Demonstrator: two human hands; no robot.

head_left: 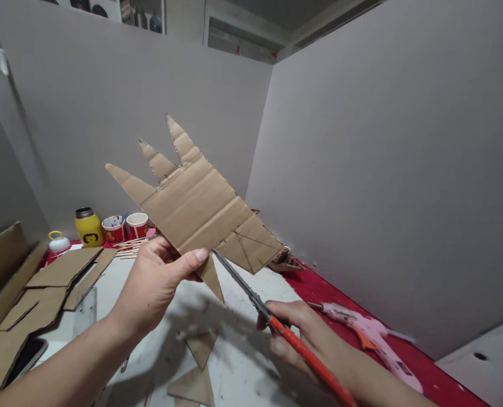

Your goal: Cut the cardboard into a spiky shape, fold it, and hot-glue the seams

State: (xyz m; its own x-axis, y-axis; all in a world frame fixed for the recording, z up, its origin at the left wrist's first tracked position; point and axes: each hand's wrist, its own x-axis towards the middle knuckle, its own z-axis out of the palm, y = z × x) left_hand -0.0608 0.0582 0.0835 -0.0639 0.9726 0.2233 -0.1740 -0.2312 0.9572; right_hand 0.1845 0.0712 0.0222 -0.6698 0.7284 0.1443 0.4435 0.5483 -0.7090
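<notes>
My left hand (150,282) pinches the lower edge of a cardboard piece (196,203), thumb on its front face, and keeps it raised and tilted over the table. Three pointed spikes stick out from its upper left end. One spike shows at the lower end, beside pencilled lines that mark a triangle. My right hand (298,333) grips a pair of scissors (285,333) with orange-red handles. Their blade tips touch the cardboard's lower edge, close to my left thumb. Triangular cardboard scraps (202,347) lie on the white surface below.
A pink glue gun (372,333) rests on the red cloth (319,291) at right. Cardboard sheets (43,305), a clear ruler (85,308) and a dark phone-like object (26,359) lie at left. Behind stand a yellow bottle (89,226), paper cups (137,225) and wooden sticks (128,247). Grey panels (387,169) enclose the table.
</notes>
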